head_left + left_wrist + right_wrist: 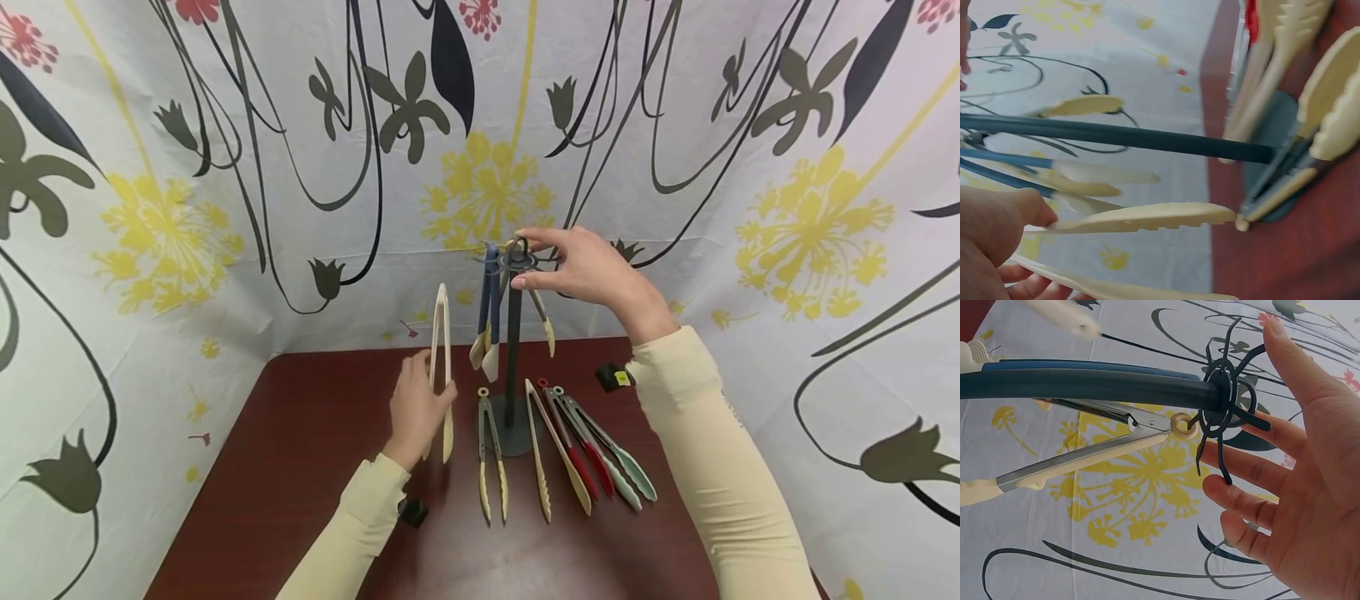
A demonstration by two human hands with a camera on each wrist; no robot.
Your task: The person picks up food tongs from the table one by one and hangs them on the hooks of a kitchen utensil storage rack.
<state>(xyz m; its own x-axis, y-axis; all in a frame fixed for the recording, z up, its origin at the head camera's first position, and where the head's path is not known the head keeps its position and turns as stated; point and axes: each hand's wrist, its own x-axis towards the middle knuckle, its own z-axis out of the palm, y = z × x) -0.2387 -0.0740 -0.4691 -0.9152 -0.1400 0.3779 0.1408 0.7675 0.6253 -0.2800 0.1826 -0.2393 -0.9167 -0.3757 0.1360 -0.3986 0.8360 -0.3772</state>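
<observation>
**Left hand (pixel 417 410) grips slim all-cream tongs (pixel 447 358); right hand (pixel 587 271) spreads around the top of a thin-posted dark grey stand (pixel 513 350)**

In the head view, the left hand holds the cream tongs upright, joined end up, just left of the stand. Right thumb and fingers sit apart around the stand's crown of curved hooks (pixel 517 260). From the crown hang blue-handled tongs with cream heads (pixel 495 308) and, to the right, silver tongs with a cream head (pixel 551 337). On the glossy red-brown table (pixel 315 467), beside the stand's round base (pixel 516 442), lie silver tongs with scalloped cream heads (pixel 483 446), a second all-cream pair (pixel 562 454), red-and-silver tongs (pixel 597 468) and silver tongs with mint-green heads (pixel 636 471). A small black object with a yellow label (pixel 611 377) lies near the right cuff.

In the left wrist view, the thumb presses one arm of the held tongs and the fingers lie along the other; the two arms stand parted.

In the right wrist view, the right fingers extend past the hooks, well apart from the thumb; how firmly they touch, I cannot tell. White cloth with a floral print (pixel 1141 462) fills the background.
</observation>
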